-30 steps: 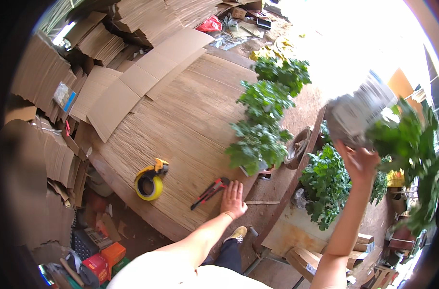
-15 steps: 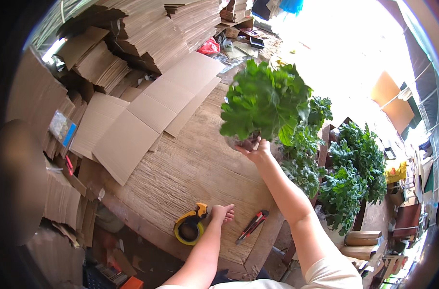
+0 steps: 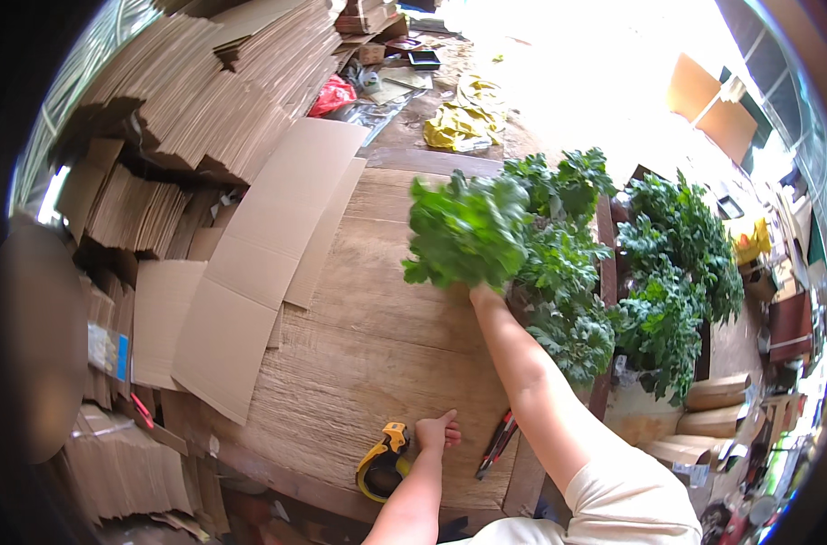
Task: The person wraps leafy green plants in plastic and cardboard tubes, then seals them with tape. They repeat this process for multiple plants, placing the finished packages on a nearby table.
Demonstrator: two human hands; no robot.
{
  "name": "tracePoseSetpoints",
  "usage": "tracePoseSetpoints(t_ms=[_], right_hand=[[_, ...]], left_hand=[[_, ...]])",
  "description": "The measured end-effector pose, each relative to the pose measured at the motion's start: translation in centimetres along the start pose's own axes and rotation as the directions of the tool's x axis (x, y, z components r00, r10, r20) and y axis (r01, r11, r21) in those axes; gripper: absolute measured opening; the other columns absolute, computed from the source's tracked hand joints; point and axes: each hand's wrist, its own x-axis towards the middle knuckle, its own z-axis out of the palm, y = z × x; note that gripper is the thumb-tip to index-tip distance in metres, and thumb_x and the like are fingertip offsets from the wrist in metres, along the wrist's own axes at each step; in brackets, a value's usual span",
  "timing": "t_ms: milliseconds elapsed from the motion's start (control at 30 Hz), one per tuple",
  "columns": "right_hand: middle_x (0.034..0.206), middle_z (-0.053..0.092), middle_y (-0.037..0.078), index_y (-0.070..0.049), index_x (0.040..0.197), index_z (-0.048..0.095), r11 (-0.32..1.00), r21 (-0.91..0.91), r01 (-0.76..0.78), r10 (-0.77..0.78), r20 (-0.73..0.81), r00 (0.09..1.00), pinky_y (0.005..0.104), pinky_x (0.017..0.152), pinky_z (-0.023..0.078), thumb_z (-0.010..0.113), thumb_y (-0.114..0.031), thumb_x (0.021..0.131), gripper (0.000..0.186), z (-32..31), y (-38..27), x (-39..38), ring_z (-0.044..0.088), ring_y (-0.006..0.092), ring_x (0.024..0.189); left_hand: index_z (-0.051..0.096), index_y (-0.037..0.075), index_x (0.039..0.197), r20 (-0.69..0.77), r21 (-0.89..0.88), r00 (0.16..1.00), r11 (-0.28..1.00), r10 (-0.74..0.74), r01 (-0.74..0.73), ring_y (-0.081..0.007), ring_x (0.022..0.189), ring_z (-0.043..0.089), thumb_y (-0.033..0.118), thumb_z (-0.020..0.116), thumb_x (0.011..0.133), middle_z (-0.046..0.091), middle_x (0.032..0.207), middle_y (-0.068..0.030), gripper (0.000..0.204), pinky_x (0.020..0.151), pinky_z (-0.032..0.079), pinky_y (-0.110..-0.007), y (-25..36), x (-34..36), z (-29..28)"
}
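Observation:
My right hand [image 3: 483, 292] reaches under a leafy green potted plant [image 3: 463, 232] and holds it from below. Leaves hide the pot and most of the fingers, and motion blurs the foliage. Several more green plants [image 3: 568, 263] stand just right of it on the wooden table [image 3: 368, 336]. Near the front edge rests my left hand [image 3: 439, 431], its fingers curled in with nothing visible in them. A yellow and black tape dispenser [image 3: 383, 461] lies close on its left. On its right is a red and black utility knife [image 3: 498, 445], partly beside my right forearm.
Flattened cardboard [image 3: 268, 236] covers the table's left part, with tall cardboard stacks [image 3: 195, 100] behind. More plants [image 3: 677, 272] stand beyond the table's right edge. A crumpled yellow bag [image 3: 468, 118] lies on the floor past the far edge. Rolled brown cardboard [image 3: 713, 406] sits at the right.
My right hand has lowered the plant toward the table, beside the other plants. The view has shifted; my left hand stays curled between the tape dispenser and the utility knife.

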Motion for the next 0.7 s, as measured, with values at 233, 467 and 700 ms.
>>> tracePoseSetpoints(t_ms=[233, 467, 700], right_hand=[[0.110, 0.062, 0.011, -0.002, 0.115, 0.055, 0.721, 0.546, -0.427, 0.347, 0.248, 0.904, 0.0347, 0.083, 0.048, 0.039, -0.042, 0.094, 0.048, 1.4, -7.9, -24.8, 0.060, 0.0205, 0.101], [0.066, 0.057, 0.007, -0.004, 0.075, 0.060, 0.707, -0.624, 0.331, 0.375, 0.729, 0.573, 0.0339, 0.054, 0.045, 0.060, -0.018, 0.080, 0.015, -12.5, 0.5, -23.5, 0.055, 0.0186, 0.060], [0.086, 0.069, 0.008, -0.005, 0.093, 0.070, 0.388, -0.897, 0.212, -0.082, 0.196, 0.977, 0.0291, 0.073, 0.051, 0.062, -0.010, 0.074, 0.021, -40.2, -17.7, -27.9, 0.065, 0.0165, 0.080]], left_hand=[[0.063, 0.003, 0.074, -0.072, 0.058, 0.996, 0.997, 0.058, -0.054, -0.0198, 0.042, 0.058, 0.037, 0.069, 0.079, 0.061, 0.058, -0.0079, 0.036, 0.035, 0.037, -0.025, 0.0, 0.5, 0.1], [0.061, 0.003, 0.078, -0.133, 0.098, 0.986, 0.991, 0.106, -0.093, -0.0168, 0.043, 0.054, 0.042, 0.065, 0.081, 0.058, 0.058, -0.0039, 0.039, 0.035, 0.036, -0.023, -1.0, 2.6, -0.3], [0.054, 0.006, 0.069, -0.204, 0.185, 0.859, 0.880, 0.470, -0.438, -0.0107, 0.041, 0.045, 0.037, 0.058, 0.089, 0.053, 0.056, -0.0006, 0.037, 0.037, 0.036, -0.021, -3.5, -0.1, 2.2]])
